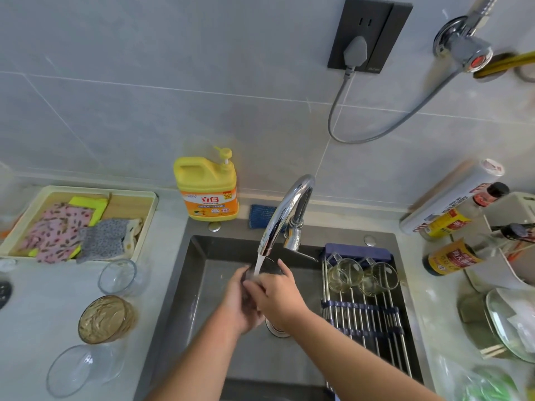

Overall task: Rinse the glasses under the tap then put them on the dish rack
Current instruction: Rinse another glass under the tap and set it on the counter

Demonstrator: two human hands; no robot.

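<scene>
Water runs from the chrome tap [285, 211] into a dark glass [249, 280] held over the sink [199, 256]. My left hand [238, 302] grips the glass from the left and below. My right hand [275, 296] wraps round it from the right, fingers over its rim. Most of the glass is hidden by the hands. Two clear glass mugs [346, 274] [382, 277] lie on the dish rack [364, 316] across the sink's right side. On the counter to the left stand a clear glass [118, 276], an amber textured glass [105, 318] and another clear glass [82, 369].
A yellow detergent bottle [207, 189] stands behind the sink, a blue sponge [262, 215] beside the tap base. A tray of cloths [78, 224] sits at the left. Sauce bottles [454, 256], a roll and plates [509, 322] crowd the right counter.
</scene>
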